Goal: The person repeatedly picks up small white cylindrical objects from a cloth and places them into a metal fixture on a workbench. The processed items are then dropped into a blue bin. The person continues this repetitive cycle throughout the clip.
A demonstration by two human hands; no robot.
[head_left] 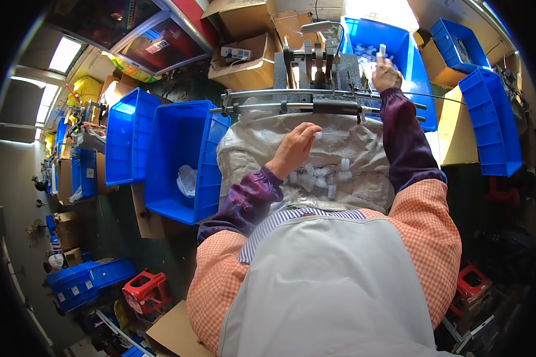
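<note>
My right hand (387,75) reaches out over a blue bin (410,71) at the far right, its fingers closed round a small whitish cylindrical plastic piece (382,51) that points upward. Nearer to me, my left hand (293,147) hovers above a pale cloth sheet (250,140), thumb and fingers pinched together. A small translucent piece (318,135) shows at its fingertips, its shape unclear. Several white ribbed plastic pieces (323,176) lie heaped on the cloth in front of me. More small whitish pieces (368,51) fill part of the blue bin.
A dark metal machine (318,71) with horizontal rods (292,107) stands across the cloth's far edge. Blue bins (178,128) stand at the left, one holding a white bag (186,180). Cardboard boxes (241,68) sit behind. A red stool (146,291) is at lower left.
</note>
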